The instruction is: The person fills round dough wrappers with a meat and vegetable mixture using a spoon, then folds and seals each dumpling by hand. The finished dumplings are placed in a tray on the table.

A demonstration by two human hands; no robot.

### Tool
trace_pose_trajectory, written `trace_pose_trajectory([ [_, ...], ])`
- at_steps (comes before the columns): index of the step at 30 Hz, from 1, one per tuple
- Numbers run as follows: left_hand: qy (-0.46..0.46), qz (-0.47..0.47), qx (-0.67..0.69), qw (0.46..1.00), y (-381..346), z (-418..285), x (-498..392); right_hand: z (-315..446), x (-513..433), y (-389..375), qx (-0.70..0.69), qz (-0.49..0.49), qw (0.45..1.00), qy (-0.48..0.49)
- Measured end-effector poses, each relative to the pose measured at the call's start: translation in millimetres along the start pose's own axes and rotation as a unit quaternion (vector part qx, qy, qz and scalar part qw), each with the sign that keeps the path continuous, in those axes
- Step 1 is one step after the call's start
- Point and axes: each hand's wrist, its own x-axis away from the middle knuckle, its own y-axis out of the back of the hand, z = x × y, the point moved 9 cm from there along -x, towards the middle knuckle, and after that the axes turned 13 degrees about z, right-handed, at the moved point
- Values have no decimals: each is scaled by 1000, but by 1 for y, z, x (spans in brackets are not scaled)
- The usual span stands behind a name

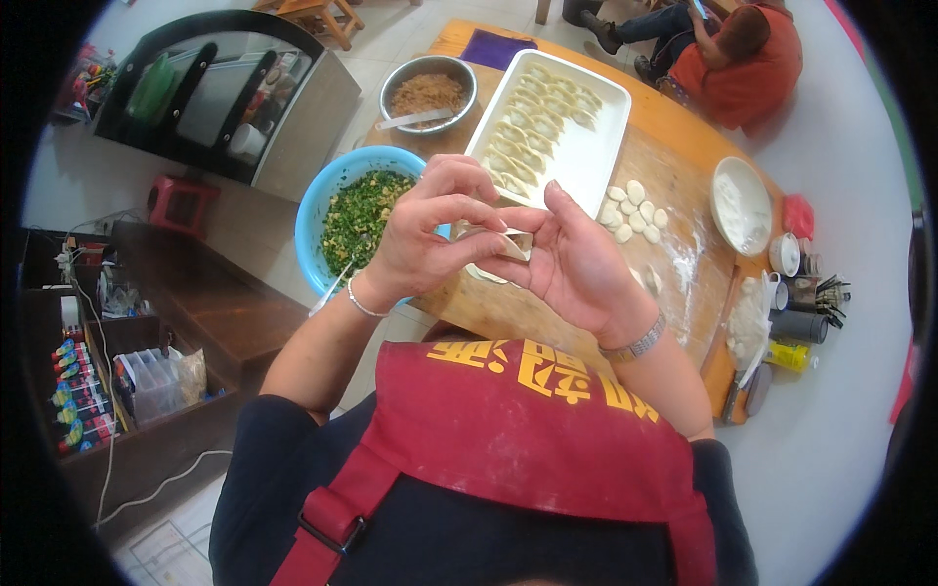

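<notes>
A partly folded dumpling point(519, 247) with filling showing at its opening is held between my two hands, in front of the apron. The thumb and fingers of my left hand point(434, 223) pinch its edge. It rests against the fingers of my right hand point(586, 267), whose thumb points up and away from the dough. Beyond the hands, a white tray point(586, 165) holds rows of folded dumplings point(538, 121). Flat wrappers point(485, 274) lie partly hidden under my hands. Small dough pieces point(636, 209) sit in a cluster on the floured wooden board point(678, 190).
A blue basin point(302, 227) of chopped green filling stands at left, behind a steel bowl point(471, 82) of brown filling with a spatula. At right are a flour bowl point(740, 205), bagged dough point(747, 319) and a yellow bottle point(790, 356). A person point(758, 69) sits beyond the table.
</notes>
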Motion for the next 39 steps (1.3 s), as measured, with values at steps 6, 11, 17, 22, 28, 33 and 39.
trace_pose_trajectory([
  [6, 92, -44, 219, 970, -21, 0, 10, 19, 20, -5, 404, 29, 912, 58],
  [11, 116, -41, 330, 936, -39, -9, 13, 30, 39, -37, 709, 12, 683, 176],
  [17, 99, 3, 332, 938, -44, -22, 9, 35, 54, -50, 685, 15, 689, 236],
  [22, 11, 0, 326, 945, -45, -38, -2, 23, 55, -34, 420, 56, 881, 211],
  [28, -56, 150, 180, 971, -68, -51, -17, 13, 59, -33, 391, 76, 891, 216],
  [33, -1, 155, 259, 954, -79, -45, -18, 7, 57, -29, 330, 111, 920, 178],
  [39, 105, 161, 305, 933, -95, -41, -9, 7, 61, -21, 317, 77, 928, 179],
])
